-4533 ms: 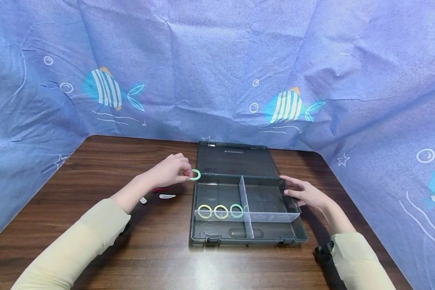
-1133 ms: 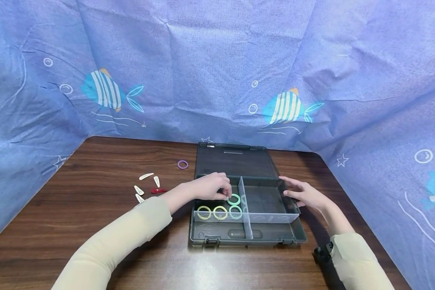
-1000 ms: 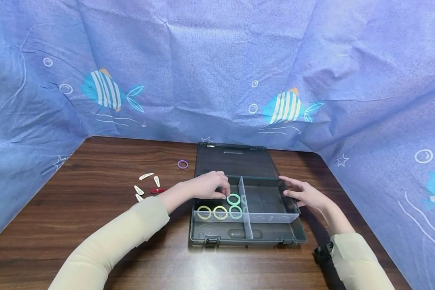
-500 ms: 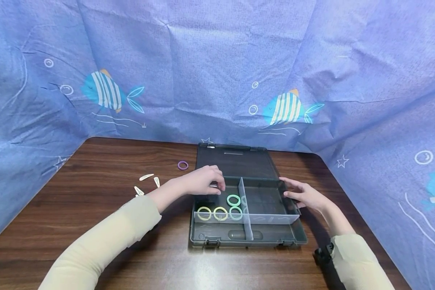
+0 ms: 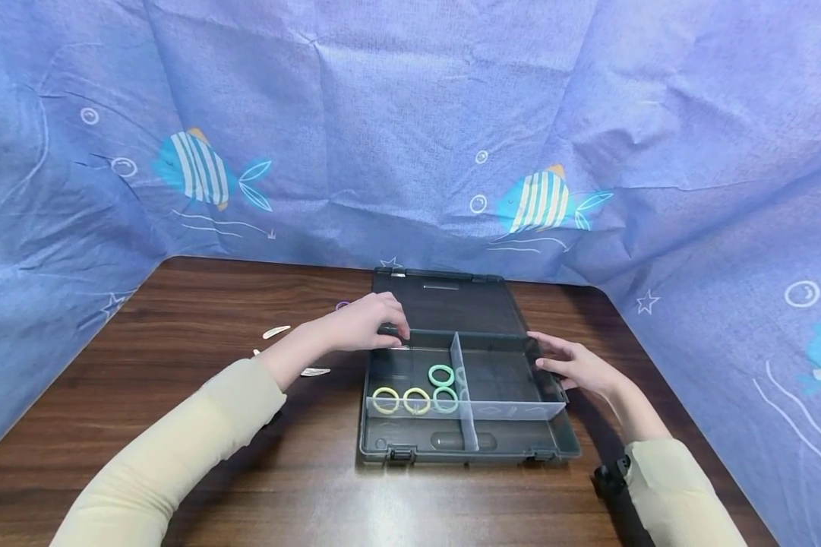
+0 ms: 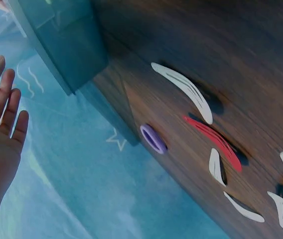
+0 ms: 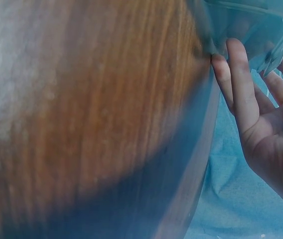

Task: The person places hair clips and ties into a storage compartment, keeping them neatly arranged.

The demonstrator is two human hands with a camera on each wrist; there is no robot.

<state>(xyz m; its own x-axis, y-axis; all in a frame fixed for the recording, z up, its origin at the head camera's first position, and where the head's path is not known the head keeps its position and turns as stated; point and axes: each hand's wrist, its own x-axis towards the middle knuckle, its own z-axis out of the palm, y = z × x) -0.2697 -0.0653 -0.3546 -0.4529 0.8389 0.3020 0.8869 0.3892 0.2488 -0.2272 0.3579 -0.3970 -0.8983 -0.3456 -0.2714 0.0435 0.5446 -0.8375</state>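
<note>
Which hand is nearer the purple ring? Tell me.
Left. The left hand is close by, partly hiding the purple ring in the head view; the right hand is farther off, at the right side of the box.

head and closer wrist views share the box [image 5: 499, 368]

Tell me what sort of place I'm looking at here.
Probably a screened-off indoor tabletop workspace; what lies beyond it is hidden. A blue fish-print cloth hangs behind a dark wooden table, where an open divided box holds coloured rings.
</note>
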